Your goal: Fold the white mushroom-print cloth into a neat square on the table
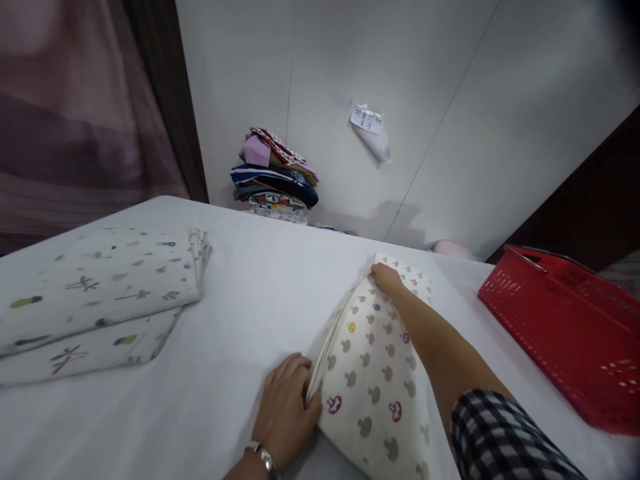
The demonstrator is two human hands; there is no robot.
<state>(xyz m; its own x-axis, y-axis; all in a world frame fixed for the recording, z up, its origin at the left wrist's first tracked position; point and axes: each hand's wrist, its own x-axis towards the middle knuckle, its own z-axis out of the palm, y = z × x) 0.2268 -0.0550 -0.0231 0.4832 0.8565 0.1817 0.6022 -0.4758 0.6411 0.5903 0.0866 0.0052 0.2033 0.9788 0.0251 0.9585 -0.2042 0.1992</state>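
Note:
A cream cloth (373, 373) printed with grey, red, yellow and blue mushrooms lies folded in layers on the white table (250, 320). My left hand (287, 407), with a watch on its wrist, grips the cloth's left edge near the front, thumb on top. At the far end my right hand (387, 277) pinches the same edge. Between the two hands this edge is slightly lifted and shows several layers. The cloth's front part runs out of the picture at the bottom.
On the left lies another folded white cloth (115, 280) with plant prints. A red plastic basket (565, 320) stands at the right edge. Beyond the table are a stack of folded clothes (275, 175) and a wall with a paper note (370, 127). A curtain (75, 120) hangs at left.

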